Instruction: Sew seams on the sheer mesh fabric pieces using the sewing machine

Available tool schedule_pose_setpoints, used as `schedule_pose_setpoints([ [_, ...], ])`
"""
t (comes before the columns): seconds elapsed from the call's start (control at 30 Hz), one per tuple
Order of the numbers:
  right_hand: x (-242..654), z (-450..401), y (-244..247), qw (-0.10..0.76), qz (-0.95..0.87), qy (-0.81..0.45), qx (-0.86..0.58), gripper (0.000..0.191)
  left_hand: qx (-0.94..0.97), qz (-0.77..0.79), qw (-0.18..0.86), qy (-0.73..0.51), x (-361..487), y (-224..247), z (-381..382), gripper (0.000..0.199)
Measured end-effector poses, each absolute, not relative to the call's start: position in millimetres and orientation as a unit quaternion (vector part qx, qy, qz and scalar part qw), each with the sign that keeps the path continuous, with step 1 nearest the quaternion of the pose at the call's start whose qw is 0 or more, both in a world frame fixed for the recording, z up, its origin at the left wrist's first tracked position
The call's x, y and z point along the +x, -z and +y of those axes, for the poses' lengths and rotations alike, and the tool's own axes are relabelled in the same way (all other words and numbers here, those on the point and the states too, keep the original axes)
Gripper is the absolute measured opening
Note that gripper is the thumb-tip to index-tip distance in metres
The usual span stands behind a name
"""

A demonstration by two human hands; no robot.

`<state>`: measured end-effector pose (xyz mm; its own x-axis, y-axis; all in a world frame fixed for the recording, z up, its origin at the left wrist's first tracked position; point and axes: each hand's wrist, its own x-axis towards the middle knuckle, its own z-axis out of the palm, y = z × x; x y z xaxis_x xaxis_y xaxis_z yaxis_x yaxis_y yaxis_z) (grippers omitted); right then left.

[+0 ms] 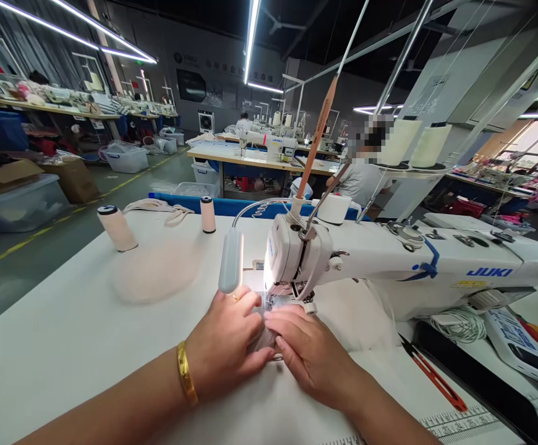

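Note:
My left hand (232, 339), with a gold bangle at the wrist, is closed, its fingers bent on a sheer pale fabric (265, 341) just left of the needle area. On the other side my right hand (313, 351) has its fingers pressed together on the same fabric, close to the presser foot (269, 301). Both hands sit beneath the head of a white JUKI sewing machine (292, 253). A small lamp (230, 259) shines over the left fingers. More pale fabric (355, 309) lies beside the machine at right; the exact grip is partly hidden.
Two peach thread cones (117, 228) (208, 215) stand at the back left near a round pale fabric piece (155, 272). Right of my hands lie orange-red thread snips (438, 378), a long black object (477, 383) and a ruler (464, 426). Another person (362, 179) sits beyond the machine.

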<state>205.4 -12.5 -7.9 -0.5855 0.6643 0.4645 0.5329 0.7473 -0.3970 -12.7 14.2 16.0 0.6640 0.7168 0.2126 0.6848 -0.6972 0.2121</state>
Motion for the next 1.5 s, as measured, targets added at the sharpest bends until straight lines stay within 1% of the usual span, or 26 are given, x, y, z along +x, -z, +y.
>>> schedule_pose_setpoints([
  [0.07,205,-14,7,0.276,-0.885,-0.125,-0.354,0.02,0.915,0.361,0.115,-0.142,-15,-19,11,0.029],
  [0.13,206,-13,7,0.235,-0.888,-0.111,-0.38,0.016,0.906,0.365,0.165,-0.138,-19,-20,12,0.023],
  [0.2,207,-12,9,0.203,-0.89,-0.079,-0.401,0.016,0.899,0.38,0.176,-0.132,-23,-18,16,0.023],
  [0.3,209,-12,12,0.194,-0.889,-0.057,-0.411,0.019,0.911,0.365,0.123,-0.149,-25,-8,21,0.032],
  [0.37,210,-12,12,0.206,-0.89,-0.054,-0.403,0.021,0.921,0.331,0.077,-0.189,-24,0,23,0.032],
  [0.43,212,-13,11,0.208,-0.892,-0.05,-0.398,0.023,0.928,0.293,0.061,-0.221,-21,5,22,0.029],
  [0.53,213,-14,11,0.198,-0.89,-0.04,-0.409,0.023,0.935,0.255,0.071,-0.236,-18,8,20,0.024],
  [0.63,214,-15,11,0.195,-0.888,-0.026,-0.415,0.022,0.933,0.248,0.066,-0.253,-17,9,18,0.021],
  [0.8,214,-13,13,0.206,-0.886,-0.018,-0.416,0.025,0.927,0.26,0.056,-0.264,-16,11,16,0.022],
  [1.0,212,-8,14,0.209,-0.878,-0.022,-0.431,0.027,0.925,0.279,0.033,-0.257,-14,10,20,0.03],
  [1.23,214,-5,20,0.241,-0.863,-0.003,-0.444,0.037,0.92,0.296,0.007,-0.257,-13,11,28,0.03],
  [1.37,215,-9,15,0.244,-0.872,-0.008,-0.424,0.041,0.921,0.263,0.023,-0.288,-14,9,21,0.033],
  [1.5,215,-15,6,0.208,-0.9,-0.04,-0.381,0.032,0.924,0.25,0.062,-0.283,-16,5,7,0.03],
])
